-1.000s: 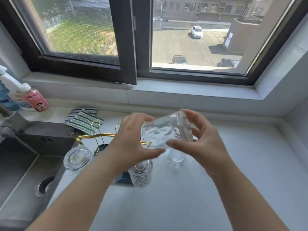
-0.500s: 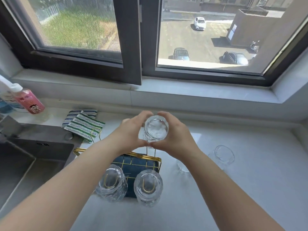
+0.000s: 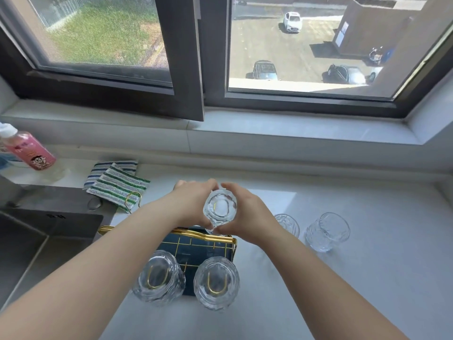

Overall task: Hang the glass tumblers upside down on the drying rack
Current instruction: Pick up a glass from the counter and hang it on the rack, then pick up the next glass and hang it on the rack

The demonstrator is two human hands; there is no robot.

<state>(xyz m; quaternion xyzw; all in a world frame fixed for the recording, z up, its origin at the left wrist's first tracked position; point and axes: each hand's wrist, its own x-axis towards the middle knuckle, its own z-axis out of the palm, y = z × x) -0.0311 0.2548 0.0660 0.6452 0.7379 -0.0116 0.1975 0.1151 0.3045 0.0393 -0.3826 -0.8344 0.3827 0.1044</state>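
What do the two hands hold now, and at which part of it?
Both the left hand and the right hand hold one inverted glass tumbler by its sides, above the drying rack.

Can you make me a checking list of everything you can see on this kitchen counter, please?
Surface: pale grey stone counter, with a steel sink at its left.
Job's things: gold wire drying rack on a dark tray; two clear ribbed glass tumblers hung upside down at its near side; a third tumbler held over the rack's far side; two more upright on the counter.
Clutter: striped cloths; pink bottle.
Grippers: left hand and right hand both clasp the third tumbler.
Cables: nothing seen.
Surroundings: dark-framed window over a car park.
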